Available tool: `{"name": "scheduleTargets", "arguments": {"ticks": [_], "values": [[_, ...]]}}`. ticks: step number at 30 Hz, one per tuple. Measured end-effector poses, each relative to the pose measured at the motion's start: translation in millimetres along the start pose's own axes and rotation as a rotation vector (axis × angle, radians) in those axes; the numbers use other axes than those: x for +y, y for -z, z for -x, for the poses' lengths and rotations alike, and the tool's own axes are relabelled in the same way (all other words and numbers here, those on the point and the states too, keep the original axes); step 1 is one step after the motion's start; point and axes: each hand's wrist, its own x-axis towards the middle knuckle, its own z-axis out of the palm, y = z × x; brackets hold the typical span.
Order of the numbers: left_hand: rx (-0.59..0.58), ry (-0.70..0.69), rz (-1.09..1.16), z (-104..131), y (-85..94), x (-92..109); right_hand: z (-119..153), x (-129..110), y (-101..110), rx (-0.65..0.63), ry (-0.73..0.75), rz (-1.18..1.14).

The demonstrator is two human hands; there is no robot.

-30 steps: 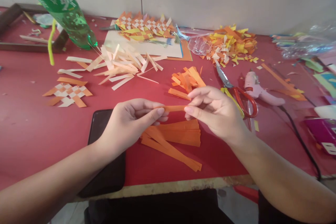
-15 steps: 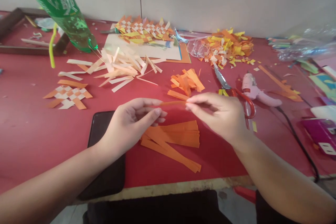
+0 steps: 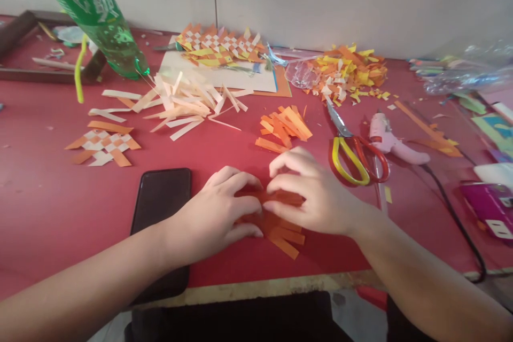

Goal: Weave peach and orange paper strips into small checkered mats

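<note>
Long orange paper strips (image 3: 286, 236) lie fanned out near the table's front edge. Over their left part rests my left hand (image 3: 224, 208), fingers curved and spread, touching the strips. My right hand (image 3: 308, 192) is over their upper right part, fingers bent and apart, its fingertips close to those of the left. No strip is visibly held up by either hand. Just beyond the hands is a small pile of folded orange strips (image 3: 286, 125). A black phone (image 3: 162, 197) lies partly under my left forearm.
Scissors (image 3: 340, 123) and a pink glue gun (image 3: 395, 141) lie right of my right hand. Pale strips (image 3: 184, 99), a woven paper fish (image 3: 106, 143) and a green bottle (image 3: 116, 43) are left. Paper scraps (image 3: 348, 72) sit by the wall.
Both hands have come down and nearer the table edge, onto the long strips. The orange strip that was stretched between them no longer shows apart. The scissors' yellow handle is now uncovered.
</note>
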Motion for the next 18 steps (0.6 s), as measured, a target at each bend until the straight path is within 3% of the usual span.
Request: {"name": "scheduleTargets", "arguments": {"ticks": [5, 18], "values": [[0.074, 0.033, 0.016, 0.4, -2.7, -1.6, 0.2, -1.0, -2.5, -0.209, -0.020, -0.069], [0.224, 0.049, 0.063, -1.8, -5.6, -2.2, 1.3, 1.6, -3.8, -0.263, -0.123, -0.185]]}}
